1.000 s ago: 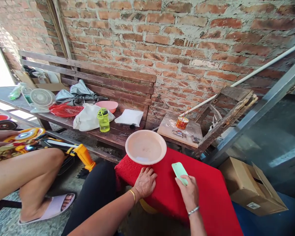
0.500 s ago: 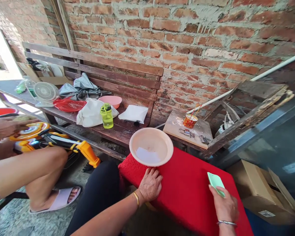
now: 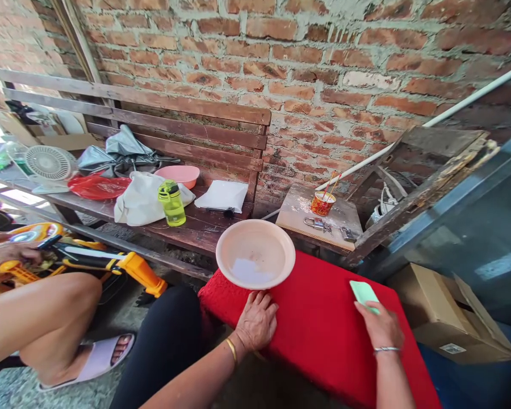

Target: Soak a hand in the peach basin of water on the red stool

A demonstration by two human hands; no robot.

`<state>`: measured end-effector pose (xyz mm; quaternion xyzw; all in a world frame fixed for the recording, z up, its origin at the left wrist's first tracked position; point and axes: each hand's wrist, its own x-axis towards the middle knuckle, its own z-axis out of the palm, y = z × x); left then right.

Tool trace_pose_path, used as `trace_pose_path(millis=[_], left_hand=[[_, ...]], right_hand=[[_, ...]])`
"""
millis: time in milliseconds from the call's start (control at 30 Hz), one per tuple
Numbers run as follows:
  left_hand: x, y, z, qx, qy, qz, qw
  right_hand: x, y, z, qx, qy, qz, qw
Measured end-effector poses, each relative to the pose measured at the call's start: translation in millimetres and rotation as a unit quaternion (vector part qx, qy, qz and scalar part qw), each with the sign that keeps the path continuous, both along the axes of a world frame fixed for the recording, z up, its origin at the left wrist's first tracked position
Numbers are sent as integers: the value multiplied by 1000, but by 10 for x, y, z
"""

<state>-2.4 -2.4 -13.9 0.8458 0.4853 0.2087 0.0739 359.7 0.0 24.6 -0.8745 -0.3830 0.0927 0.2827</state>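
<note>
From the head view, the right hand [image 3: 381, 325] now holds the green phone [image 3: 363, 293] near the right edge of the red cloth [image 3: 319, 329], having carried it there from the middle. The left hand [image 3: 256, 319] still lies flat, fingers spread, just beside the pink basin [image 3: 255, 253]. The grip under the phone is hidden, and a neighbour's hands are cut off at left.

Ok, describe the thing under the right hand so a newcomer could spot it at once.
Find the red cloth covering the low table in front of the brick wall. At its far right edge, the right hand rests on a small, flat mint-green phone, the only green thing on the cloth; the pink bowl is round.
</note>
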Motion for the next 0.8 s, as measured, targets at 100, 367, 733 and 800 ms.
trace_pose_path(millis=[100,367,733,800], left_hand=[[8,-4,20,-2,6,-2,1000],[4,8,60,-17,26,-5,999],[10,43,76,-12,47,-22,999],[15,40,83,-14,50,-19,998]], right_hand=[[595,-386,39,-56,-10,-165,985],[-506,-301,85,73,56,4,996],[-521,-432,20,-30,-11,12,999],[-174,-621,30,-60,-26,-57,996]])
